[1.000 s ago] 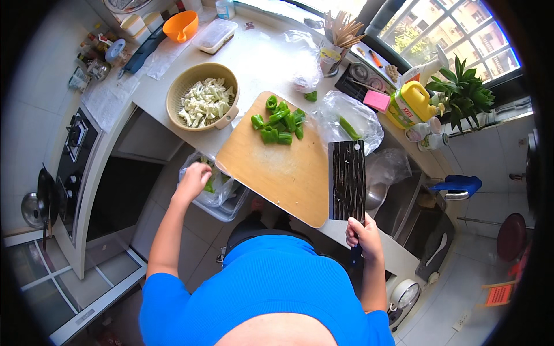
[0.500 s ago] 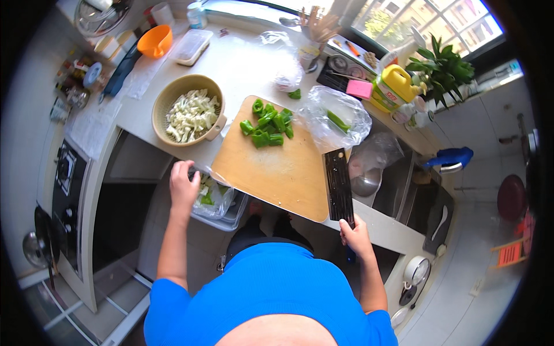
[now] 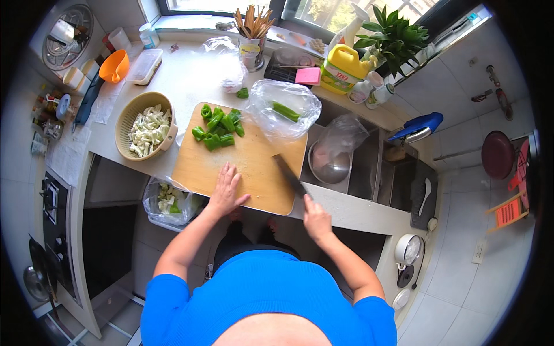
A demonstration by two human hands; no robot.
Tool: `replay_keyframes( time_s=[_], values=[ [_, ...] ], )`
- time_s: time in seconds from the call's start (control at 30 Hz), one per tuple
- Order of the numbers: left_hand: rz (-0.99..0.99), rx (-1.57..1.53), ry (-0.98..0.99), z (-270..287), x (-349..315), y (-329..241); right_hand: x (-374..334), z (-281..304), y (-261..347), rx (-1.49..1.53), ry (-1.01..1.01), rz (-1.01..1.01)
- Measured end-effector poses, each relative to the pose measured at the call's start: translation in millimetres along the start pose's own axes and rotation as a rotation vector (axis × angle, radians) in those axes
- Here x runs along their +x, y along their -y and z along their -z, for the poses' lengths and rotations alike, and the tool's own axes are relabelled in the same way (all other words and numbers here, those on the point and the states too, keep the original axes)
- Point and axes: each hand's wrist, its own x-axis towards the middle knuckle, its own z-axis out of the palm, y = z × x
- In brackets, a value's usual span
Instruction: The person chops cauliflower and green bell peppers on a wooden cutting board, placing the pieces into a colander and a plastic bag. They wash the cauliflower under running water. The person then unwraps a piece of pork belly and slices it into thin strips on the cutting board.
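Ahead — peppers (image 3: 215,121), beyond both hands (image 3: 225,192) (image 3: 317,220)

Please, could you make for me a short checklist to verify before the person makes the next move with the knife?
1. Knife gripped by the right hand: ok.
2. Left hand apart from the blade: ok, it lies on the cutting board with a gap to the knife.
3. Cut green pepper pieces away from the blade: ok, they sit toward the board's far left.
4. Clear plastic bag off the board: not ok, it overlaps the far right edge.
5. Board steady under pressure: cannot tell from this view.
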Motion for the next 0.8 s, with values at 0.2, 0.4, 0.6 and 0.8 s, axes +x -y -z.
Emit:
replay_keyframes(
  time_s=[0.2,0.4,0.6,0.8],
  values=[
    [0.080,0.112,-0.054,-23.0,39.4,3.3,13.4,2.4,7.9,0.140,-0.050,0.217],
    [0.099,-0.082,-0.258,-67.4,76.3,-30.5,50.4,5.1,-15.6,0.169,-0.025,0.227],
    [0.173,-0.316,-0.415,-22.6,35.3,-35.3,24.5,29.1,-54.1,1.094,0.336,-0.208],
    [0.246,-0.022,-0.335,-13.2,20.2,-14.6,5.1,-8.8,-60.8,1.697,0.441,-0.569]
  ],
)
